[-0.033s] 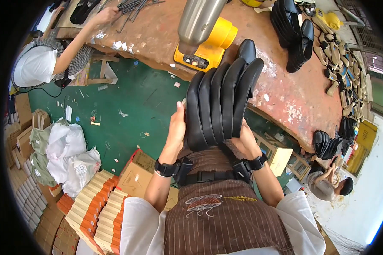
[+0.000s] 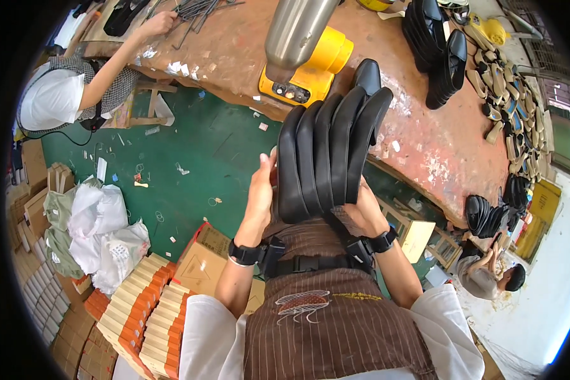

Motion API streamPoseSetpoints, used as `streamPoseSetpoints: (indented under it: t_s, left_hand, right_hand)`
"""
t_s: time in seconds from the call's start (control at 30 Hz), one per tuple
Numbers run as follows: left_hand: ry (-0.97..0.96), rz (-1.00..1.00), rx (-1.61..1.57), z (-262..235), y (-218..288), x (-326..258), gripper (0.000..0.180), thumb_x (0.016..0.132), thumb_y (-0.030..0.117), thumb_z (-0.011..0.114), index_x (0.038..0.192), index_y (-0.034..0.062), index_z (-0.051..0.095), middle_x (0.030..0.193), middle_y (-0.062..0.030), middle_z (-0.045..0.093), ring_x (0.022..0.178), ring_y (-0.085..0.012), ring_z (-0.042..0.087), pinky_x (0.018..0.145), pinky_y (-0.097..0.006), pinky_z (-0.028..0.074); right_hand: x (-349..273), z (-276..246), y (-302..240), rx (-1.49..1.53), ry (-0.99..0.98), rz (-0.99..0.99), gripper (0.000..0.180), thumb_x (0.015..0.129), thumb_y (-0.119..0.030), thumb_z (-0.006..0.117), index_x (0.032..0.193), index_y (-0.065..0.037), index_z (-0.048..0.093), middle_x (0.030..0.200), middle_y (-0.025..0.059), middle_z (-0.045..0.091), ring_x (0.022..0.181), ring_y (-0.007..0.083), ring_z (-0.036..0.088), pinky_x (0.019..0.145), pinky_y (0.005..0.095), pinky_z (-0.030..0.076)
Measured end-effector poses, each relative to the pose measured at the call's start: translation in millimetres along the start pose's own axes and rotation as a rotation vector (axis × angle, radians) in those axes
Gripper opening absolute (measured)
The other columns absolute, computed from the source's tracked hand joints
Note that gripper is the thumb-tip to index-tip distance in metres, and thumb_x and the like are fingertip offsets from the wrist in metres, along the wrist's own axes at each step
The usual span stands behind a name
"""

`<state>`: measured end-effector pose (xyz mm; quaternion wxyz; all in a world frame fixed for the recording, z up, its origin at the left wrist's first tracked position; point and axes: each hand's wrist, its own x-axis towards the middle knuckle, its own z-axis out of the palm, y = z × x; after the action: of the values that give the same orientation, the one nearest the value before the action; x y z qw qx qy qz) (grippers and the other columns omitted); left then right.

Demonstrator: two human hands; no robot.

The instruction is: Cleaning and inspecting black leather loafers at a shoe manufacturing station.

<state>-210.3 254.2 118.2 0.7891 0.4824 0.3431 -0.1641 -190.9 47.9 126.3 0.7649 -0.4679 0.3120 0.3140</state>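
A nested stack of black leather shoes (image 2: 323, 155) is held up between my two hands, above my apron. My left hand (image 2: 259, 190) presses against the stack's left side; its thumb points up and its other fingers are mostly hidden behind the stack. My right hand (image 2: 365, 206) grips the lower right side, with its fingertips out of sight under the leather. Just beyond the toes stands a yellow machine (image 2: 320, 79) with control knobs and a steel nozzle (image 2: 297, 35) on the workbench (image 2: 418, 136).
More stacked black shoes (image 2: 446, 69) stand at the bench's far right, beside rows of beige shoes (image 2: 500, 82). At far left a co-worker's hand (image 2: 161, 23) touches metal rods (image 2: 199, 16). Shoeboxes (image 2: 139, 304) and white bags (image 2: 101, 218) lie at left. Another person (image 2: 487, 275) sits at right.
My left thumb has shifted slightly left, away from the stack's side. The shoes and my right hand stay almost where they were.
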Motion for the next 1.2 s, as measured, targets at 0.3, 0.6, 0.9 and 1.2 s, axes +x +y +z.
streamPoseSetpoints:
  t_s: [0.3,0.6,0.9,1.2]
  left_hand:
    - [0.133,0.230,0.055,-14,21,-15,0.052,0.103,0.041,0.029,0.126,-0.0020,0.047,0.114,-0.0141,0.059,0.100,-0.0166,0.056,0.092,-0.029,0.042]
    - [0.392,0.368,0.212,-33,31,-48,0.044,0.103,0.034,0.036,0.122,-0.0037,0.046,0.117,-0.0121,0.050,0.110,-0.0167,0.046,0.100,-0.030,0.032]
    - [0.525,0.442,0.122,-45,29,-69,0.048,0.103,0.036,0.030,0.124,-0.0034,0.046,0.118,-0.0137,0.050,0.110,-0.0191,0.046,0.100,-0.033,0.034]
    - [0.577,0.409,0.089,-58,16,-83,0.057,0.104,0.041,0.023,0.126,-0.0058,0.047,0.123,-0.0171,0.053,0.114,-0.0218,0.050,0.099,-0.035,0.037]
  right_hand:
    - [38,21,13,0.198,-0.118,0.111,0.028,0.094,-0.014,0.054,0.119,-0.002,0.056,0.113,0.0067,0.062,0.100,0.0198,0.061,0.087,0.0357,0.050]
    - [56,46,31,0.146,-0.320,0.317,0.037,0.093,-0.021,0.058,0.127,-0.006,0.053,0.122,0.0055,0.060,0.107,0.0189,0.059,0.091,0.0371,0.047]
    - [62,70,34,0.084,-0.379,0.408,0.040,0.091,-0.018,0.062,0.127,-0.004,0.053,0.122,0.0062,0.060,0.107,0.0184,0.059,0.093,0.0352,0.047]
    - [52,78,42,-0.023,-0.395,0.381,0.038,0.092,-0.017,0.060,0.127,-0.005,0.052,0.120,0.0063,0.060,0.104,0.0178,0.059,0.089,0.0351,0.048]
